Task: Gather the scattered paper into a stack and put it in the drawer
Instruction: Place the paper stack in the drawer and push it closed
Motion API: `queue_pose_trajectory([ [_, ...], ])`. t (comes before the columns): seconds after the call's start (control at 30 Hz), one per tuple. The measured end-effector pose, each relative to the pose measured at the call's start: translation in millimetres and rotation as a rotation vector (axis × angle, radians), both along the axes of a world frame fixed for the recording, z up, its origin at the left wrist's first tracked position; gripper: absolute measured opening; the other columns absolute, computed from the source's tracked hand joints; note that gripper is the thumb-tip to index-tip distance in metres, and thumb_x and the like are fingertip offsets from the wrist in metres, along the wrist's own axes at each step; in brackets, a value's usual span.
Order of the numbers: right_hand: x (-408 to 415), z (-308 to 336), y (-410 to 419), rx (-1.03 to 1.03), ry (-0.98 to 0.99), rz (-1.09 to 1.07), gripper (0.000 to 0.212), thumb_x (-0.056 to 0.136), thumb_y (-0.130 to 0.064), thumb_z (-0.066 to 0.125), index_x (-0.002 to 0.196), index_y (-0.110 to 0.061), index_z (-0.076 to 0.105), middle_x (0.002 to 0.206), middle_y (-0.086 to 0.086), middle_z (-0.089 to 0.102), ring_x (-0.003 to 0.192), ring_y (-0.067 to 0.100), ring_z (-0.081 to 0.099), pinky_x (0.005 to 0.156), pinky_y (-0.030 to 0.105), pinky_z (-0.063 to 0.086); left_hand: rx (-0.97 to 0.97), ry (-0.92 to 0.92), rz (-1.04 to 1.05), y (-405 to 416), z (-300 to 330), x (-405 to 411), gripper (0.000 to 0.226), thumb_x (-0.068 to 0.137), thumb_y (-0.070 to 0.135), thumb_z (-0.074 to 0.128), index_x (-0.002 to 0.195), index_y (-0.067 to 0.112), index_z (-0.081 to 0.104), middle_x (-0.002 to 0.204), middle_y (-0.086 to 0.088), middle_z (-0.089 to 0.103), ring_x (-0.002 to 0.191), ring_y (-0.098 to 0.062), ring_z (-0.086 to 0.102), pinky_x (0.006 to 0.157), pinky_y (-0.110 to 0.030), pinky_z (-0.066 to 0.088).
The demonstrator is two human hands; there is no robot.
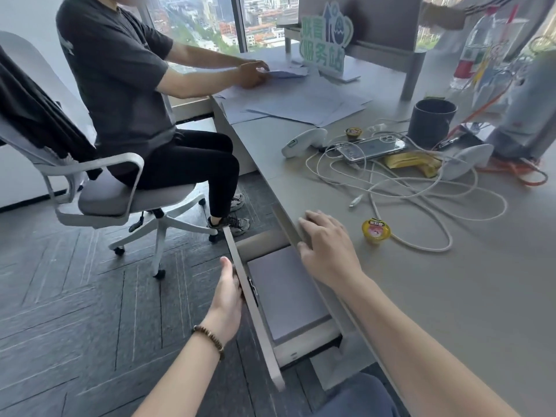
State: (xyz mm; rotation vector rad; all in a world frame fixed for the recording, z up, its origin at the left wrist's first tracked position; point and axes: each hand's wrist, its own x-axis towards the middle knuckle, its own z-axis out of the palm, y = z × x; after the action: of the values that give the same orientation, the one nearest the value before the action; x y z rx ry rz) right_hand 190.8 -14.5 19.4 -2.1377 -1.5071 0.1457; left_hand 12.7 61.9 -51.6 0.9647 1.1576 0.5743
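The grey drawer (255, 311) under the desk edge stands partly pulled out, with a stack of pale paper (285, 293) lying flat inside it. My left hand (228, 291) grips the drawer's front panel from outside, thumb up. My right hand (326, 243) rests palm down on the desk edge just above the drawer, fingers spread, holding nothing. More loose paper sheets (301, 106) lie scattered on the far part of the desk, where another person's hands hold some of them.
A seated person on a white office chair (99, 188) is at the far left of the desk. On the grey desk (451, 296) lie tangled white cables (421, 191), a phone (373, 147), a yellow jelly cup (375, 231), a dark mug (431, 123) and bottles.
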Motion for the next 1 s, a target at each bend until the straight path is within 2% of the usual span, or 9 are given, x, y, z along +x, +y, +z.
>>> queue_pose_trajectory([
  [0.07,1.5,1.4,-0.2,-0.002,0.031,-0.006,0.047,0.090,-0.017,0.061,0.137,-0.013,0.058,0.154,0.004,0.045,0.148,0.024,0.031,0.120,0.029,0.014,-0.010,-0.031,-0.022,3.4,-4.3,11.2,0.072,0.099,0.065,0.013,0.150,0.022,0.040,0.150,0.002,0.050,0.132,-0.014,0.049,0.101,-0.026,0.035],
  [0.17,1.9,3.8,-1.6,-0.001,0.061,-0.010,0.046,0.090,-0.017,0.062,0.136,-0.012,0.060,0.154,0.003,0.046,0.148,0.022,0.032,0.120,0.028,0.015,-0.034,-0.053,-0.041,5.4,-12.6,29.3,0.073,0.097,0.069,0.013,0.149,0.026,0.042,0.146,0.004,0.054,0.113,-0.007,0.058,0.086,-0.025,0.043],
  [0.3,2.2,4.8,-1.1,0.021,0.086,-0.031,0.042,0.091,-0.019,0.062,0.133,-0.013,0.063,0.151,0.002,0.050,0.146,0.021,0.036,0.120,0.030,0.019,-0.121,-0.149,-0.075,1.6,-9.7,49.5,0.075,0.095,0.072,0.014,0.153,0.029,0.033,0.155,0.006,0.042,0.143,-0.016,0.038,0.110,-0.031,0.029],
  [0.37,1.9,5.1,-0.9,0.039,0.097,-0.042,0.039,0.093,-0.018,0.061,0.132,-0.014,0.065,0.149,0.002,0.053,0.145,0.020,0.039,0.119,0.030,0.021,-0.193,-0.248,-0.082,4.5,-14.1,59.6,0.075,0.095,0.073,0.015,0.153,0.029,0.034,0.157,0.004,0.039,0.147,-0.020,0.033,0.119,-0.038,0.022],
  [0.47,1.9,4.2,-0.1,0.069,0.111,-0.050,0.034,0.094,-0.014,0.059,0.126,-0.012,0.070,0.145,0.003,0.057,0.142,0.021,0.043,0.118,0.031,0.025,-0.205,-0.292,-0.098,7.0,-15.3,73.1,0.074,0.097,0.069,0.014,0.153,0.025,0.035,0.157,0.000,0.041,0.144,-0.019,0.037,0.118,-0.034,0.027],
  [0.57,1.9,2.8,1.5,0.080,0.117,-0.052,0.033,0.095,-0.012,0.057,0.125,-0.012,0.070,0.143,0.003,0.058,0.142,0.021,0.044,0.119,0.032,0.027,-0.231,-0.346,-0.071,11.4,-18.0,78.4,0.078,0.097,0.069,0.014,0.153,0.019,0.036,0.155,-0.006,0.043,0.142,-0.022,0.042,0.120,-0.039,0.028],
  [0.67,1.9,2.4,2.4,0.093,0.117,-0.061,0.032,0.097,-0.011,0.054,0.125,-0.011,0.070,0.143,0.003,0.059,0.141,0.021,0.044,0.118,0.031,0.027,-0.286,-0.414,-0.041,15.5,-15.8,79.5,0.078,0.098,0.067,0.016,0.148,0.012,0.042,0.149,-0.012,0.049,0.132,-0.025,0.051,0.111,-0.039,0.038],
  [0.77,1.6,2.1,3.0,0.102,0.126,-0.073,0.031,0.098,-0.010,0.052,0.122,-0.010,0.072,0.142,0.003,0.060,0.141,0.021,0.044,0.117,0.030,0.026,-0.324,-0.445,-0.044,16.3,-13.0,82.7,0.077,0.098,0.066,0.017,0.146,0.011,0.042,0.147,-0.013,0.050,0.128,-0.026,0.053,0.103,-0.038,0.041],
  [1.0,0.5,-0.1,6.6,0.117,0.126,-0.096,0.031,0.095,-0.003,0.051,0.116,-0.006,0.074,0.137,0.004,0.064,0.137,0.025,0.047,0.114,0.027,0.027,-0.305,-0.430,-0.011,12.1,-14.3,92.5,0.076,0.098,0.066,0.021,0.141,0.011,0.049,0.140,-0.012,0.059,0.130,-0.025,0.055,0.116,-0.041,0.036],
])
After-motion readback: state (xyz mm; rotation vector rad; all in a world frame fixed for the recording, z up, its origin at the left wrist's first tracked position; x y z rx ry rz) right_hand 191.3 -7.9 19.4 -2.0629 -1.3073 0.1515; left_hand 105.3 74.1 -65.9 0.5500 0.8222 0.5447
